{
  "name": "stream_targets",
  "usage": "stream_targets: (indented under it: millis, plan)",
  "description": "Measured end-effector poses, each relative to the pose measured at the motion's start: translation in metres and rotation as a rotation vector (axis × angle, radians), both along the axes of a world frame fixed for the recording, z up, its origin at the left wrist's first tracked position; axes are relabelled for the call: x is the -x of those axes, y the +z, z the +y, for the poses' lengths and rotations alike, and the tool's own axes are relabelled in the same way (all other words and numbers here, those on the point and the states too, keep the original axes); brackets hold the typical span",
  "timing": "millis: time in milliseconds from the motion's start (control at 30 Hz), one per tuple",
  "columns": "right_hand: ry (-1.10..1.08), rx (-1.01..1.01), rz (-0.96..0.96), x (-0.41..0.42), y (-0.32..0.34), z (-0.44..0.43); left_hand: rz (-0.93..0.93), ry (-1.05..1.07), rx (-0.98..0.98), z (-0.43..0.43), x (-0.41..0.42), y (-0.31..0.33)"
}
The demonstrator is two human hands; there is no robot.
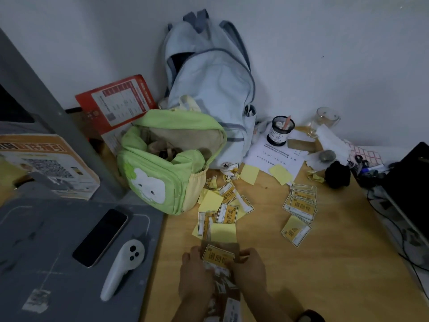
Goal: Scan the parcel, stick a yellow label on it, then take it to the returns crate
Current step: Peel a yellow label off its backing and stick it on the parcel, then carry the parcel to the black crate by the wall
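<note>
A small brown cardboard parcel lies on the wooden table near its front edge. A yellow label with black characters sits on the parcel's top face. My left hand grips the parcel's left side, fingers touching the label's left edge. My right hand holds the right side, fingertips at the label's right edge. A white handheld scanner lies on the grey mat to the left. The returns crate is not in view.
Loose yellow labels and backing papers are scattered mid-table, with a stack to the right. A green backpack and a pale blue one stand behind. A phone lies on the mat. Cables and a black device sit at the right.
</note>
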State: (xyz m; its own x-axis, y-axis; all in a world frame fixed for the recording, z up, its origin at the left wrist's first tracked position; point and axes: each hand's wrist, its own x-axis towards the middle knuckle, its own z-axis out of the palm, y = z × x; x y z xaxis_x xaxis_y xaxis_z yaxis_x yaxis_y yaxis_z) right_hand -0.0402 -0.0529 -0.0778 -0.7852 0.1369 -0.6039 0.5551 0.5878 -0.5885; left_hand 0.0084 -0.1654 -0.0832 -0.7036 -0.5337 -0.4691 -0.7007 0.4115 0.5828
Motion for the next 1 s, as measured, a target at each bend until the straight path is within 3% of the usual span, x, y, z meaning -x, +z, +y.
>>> stream_targets:
  millis: [267, 500, 700, 1000]
  plan:
    - [-0.124, 0.032, -0.14, -0.018, -0.003, 0.001, -0.023, 0.002, -0.101, -0.003, -0.008, 0.005]
    - [-0.358, 0.18, -0.116, -0.048, 0.013, -0.021, -0.024, -0.037, -0.245, -0.007, -0.017, 0.002]
    - [-0.456, 0.364, 0.118, -0.048, 0.049, -0.056, 0.166, -0.21, -0.241, -0.027, -0.008, 0.054]
    - [-0.374, 0.452, 0.57, -0.024, 0.196, -0.072, 0.521, -0.348, -0.185, -0.053, 0.031, 0.189]
